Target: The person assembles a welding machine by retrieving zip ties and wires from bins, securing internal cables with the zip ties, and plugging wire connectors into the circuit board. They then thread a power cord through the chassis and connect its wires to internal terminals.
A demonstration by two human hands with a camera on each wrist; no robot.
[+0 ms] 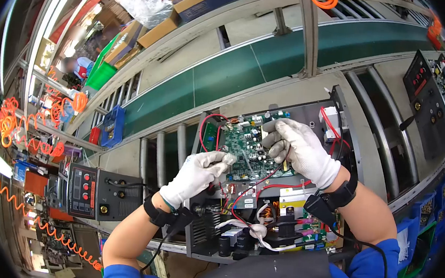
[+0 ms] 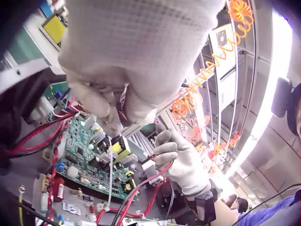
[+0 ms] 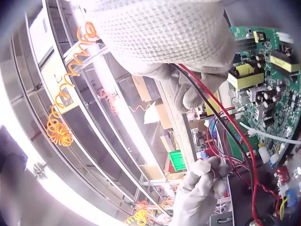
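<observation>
Both hands wear white gloves over an opened electronic unit with a green circuit board [image 1: 243, 146]. My right hand [image 1: 303, 151], above the board's right part, curls its fingers round a red and black wire pair [image 3: 216, 106] that trails down into the unit. At the board's left side my left hand [image 1: 201, 174] pinches thin wires between thumb and fingers; the pinched ends are mostly hidden by the glove. Red and black wires [image 2: 59, 122] run close by those fingertips. A thin white strip like a cable tie [image 2: 111, 174] stretches across the board, below the left fingertips.
Metal rollers [image 1: 377, 121] flank the unit. Similar units with front panels stand left [image 1: 106, 195] and right [image 1: 427, 98]. Behind runs a green conveyor belt [image 1: 211, 85]. A blue bin [image 1: 113, 127] stands at back left, other parts bins [image 1: 420, 236] at right. Orange coiled hoses [image 1: 40, 229] hang left.
</observation>
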